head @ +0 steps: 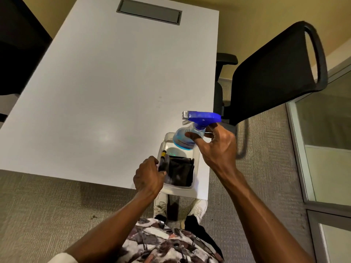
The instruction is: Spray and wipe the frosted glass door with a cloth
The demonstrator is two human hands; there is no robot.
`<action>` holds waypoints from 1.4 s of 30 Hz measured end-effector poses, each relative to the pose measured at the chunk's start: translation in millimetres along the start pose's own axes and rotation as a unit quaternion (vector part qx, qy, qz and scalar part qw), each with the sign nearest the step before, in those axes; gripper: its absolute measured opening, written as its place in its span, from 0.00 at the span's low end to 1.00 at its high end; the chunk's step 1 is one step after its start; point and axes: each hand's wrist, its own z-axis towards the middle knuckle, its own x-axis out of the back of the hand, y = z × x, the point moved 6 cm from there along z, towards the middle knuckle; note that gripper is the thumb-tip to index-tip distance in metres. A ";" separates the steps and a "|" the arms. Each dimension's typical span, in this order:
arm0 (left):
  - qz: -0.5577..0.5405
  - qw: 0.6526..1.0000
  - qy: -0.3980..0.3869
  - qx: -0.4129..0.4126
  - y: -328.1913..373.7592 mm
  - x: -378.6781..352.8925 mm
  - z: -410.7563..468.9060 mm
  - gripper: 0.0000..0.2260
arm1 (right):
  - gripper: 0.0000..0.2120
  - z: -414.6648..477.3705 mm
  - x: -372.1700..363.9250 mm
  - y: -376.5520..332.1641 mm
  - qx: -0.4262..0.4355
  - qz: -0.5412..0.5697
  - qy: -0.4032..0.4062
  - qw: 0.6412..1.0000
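Observation:
My right hand (216,147) grips a clear spray bottle (185,138) by its neck, under the blue trigger head (204,116); blue liquid fills its lower part, and it hangs above a clear plastic bin (196,154) on the table. Inside the bin lies a folded dark cloth (182,172). My left hand (149,175) is closed at the bin's left edge on a dark tool with a yellow band (163,158). The frosted glass door (326,141) with its metal frame stands at the right edge.
The bin sits at the near right corner of a white table (106,92) with a grey cable hatch (150,11) at its far end. A black office chair (273,73) stands between table and door. Carpet covers the floor, and my shoes (161,205) show below the table edge.

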 end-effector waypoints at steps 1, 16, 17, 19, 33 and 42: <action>0.000 1.000 0.002 -0.001 0.1 0.4 -0.5 0.18 | 0.25 -2.6 -5.4 4.9 -0.010 -0.007 -0.005 1.000; 0.017 0.999 0.006 -0.032 4.5 3.0 -6.7 0.17 | 0.28 -26.2 -51.5 45.8 -0.114 -0.033 -0.061 0.991; 0.018 0.999 0.005 -0.033 5.0 3.3 -7.3 0.17 | 0.27 -26.6 -53.3 45.5 -0.116 -0.030 -0.065 0.991; 0.019 0.999 0.004 -0.036 5.4 3.5 -7.5 0.17 | 0.27 -26.4 -56.9 45.8 -0.121 -0.024 -0.070 0.990; 0.074 0.995 -0.019 -0.068 6.5 1.3 -7.1 0.18 | 0.28 -27.3 -64.9 56.8 -0.152 -0.030 -0.104 0.982; 0.246 0.956 -0.021 -0.159 26.7 4.4 -21.7 0.22 | 0.26 -57.0 -28.8 75.5 -0.157 -0.061 -0.037 0.985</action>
